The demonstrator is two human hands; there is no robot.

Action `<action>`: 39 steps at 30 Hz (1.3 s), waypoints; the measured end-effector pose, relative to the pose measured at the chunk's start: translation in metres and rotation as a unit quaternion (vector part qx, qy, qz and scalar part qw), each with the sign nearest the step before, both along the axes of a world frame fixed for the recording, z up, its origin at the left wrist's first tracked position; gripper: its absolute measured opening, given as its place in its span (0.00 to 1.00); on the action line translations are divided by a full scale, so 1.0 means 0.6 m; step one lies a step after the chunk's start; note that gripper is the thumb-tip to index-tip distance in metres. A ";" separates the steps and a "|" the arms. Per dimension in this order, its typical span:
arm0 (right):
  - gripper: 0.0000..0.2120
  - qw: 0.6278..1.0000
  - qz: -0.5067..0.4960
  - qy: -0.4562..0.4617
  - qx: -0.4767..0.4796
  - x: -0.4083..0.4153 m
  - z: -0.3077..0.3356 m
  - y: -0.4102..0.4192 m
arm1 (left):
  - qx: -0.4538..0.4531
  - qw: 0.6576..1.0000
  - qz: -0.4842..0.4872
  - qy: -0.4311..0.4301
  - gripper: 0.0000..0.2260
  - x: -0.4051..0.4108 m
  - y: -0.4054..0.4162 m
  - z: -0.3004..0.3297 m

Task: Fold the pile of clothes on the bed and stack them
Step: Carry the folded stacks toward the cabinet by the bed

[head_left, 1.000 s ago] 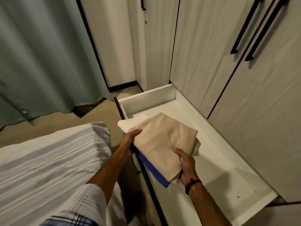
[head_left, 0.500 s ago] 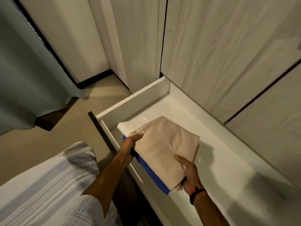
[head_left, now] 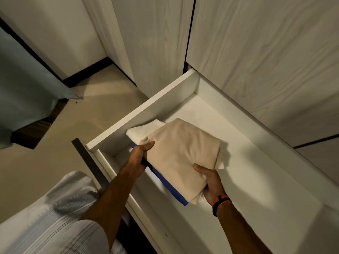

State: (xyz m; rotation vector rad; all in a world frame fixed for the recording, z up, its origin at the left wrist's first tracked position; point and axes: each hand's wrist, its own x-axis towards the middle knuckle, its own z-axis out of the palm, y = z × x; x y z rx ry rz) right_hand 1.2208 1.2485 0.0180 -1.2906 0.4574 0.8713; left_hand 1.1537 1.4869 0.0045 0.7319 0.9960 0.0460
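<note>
Both hands hold a small stack of folded clothes [head_left: 180,158] over the open white drawer [head_left: 146,109] at the foot of the pale wardrobe doors [head_left: 256,57]. The left hand [head_left: 141,153] grips the near left edge of the stack, with the thumb on top of the beige cloth and the fingers hidden below it. The right hand [head_left: 211,182] grips the near right corner in the same way, the thumb lying on top; a dark band with orange [head_left: 221,203] sits on its wrist. Under the beige piece a blue garment [head_left: 169,186] shows along the lower edge, and a white one [head_left: 145,130] sticks out at the far left. The stack is inside the drawer opening, but I cannot tell if it touches the bottom. The striped white bedding [head_left: 55,217] lies at lower left, and a grey-green curtain [head_left: 23,85] hangs at the left.
</note>
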 end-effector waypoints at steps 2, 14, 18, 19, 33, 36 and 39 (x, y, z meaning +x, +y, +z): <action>0.32 1.000 0.007 0.000 0.000 0.011 -0.027 0.016 | -0.005 1.000 -0.008 -0.006 0.29 0.010 0.018 -0.025; 0.26 0.998 -0.051 0.014 -0.046 0.022 -0.114 0.046 | 0.030 0.997 -0.009 0.068 0.21 0.003 0.041 -0.099; 0.33 0.996 -0.030 -0.031 -0.081 0.019 -0.126 0.052 | 0.087 0.989 -0.002 0.121 0.25 0.018 0.041 -0.113; 0.37 0.992 -0.016 -0.051 -0.114 0.019 -0.125 0.057 | 0.126 0.982 -0.008 0.141 0.30 0.025 0.040 -0.113; 0.35 0.656 0.382 -0.456 -0.464 -0.033 -0.096 0.077 | 0.616 0.553 -0.547 0.121 0.34 0.023 -0.049 -0.062; 0.36 0.660 0.392 -0.454 -0.453 -0.029 -0.114 0.073 | 0.630 0.541 -0.543 0.127 0.33 0.017 -0.046 -0.078; 0.36 0.666 0.392 -0.459 -0.438 -0.027 -0.129 0.076 | 0.630 0.543 -0.542 0.122 0.33 0.018 -0.042 -0.093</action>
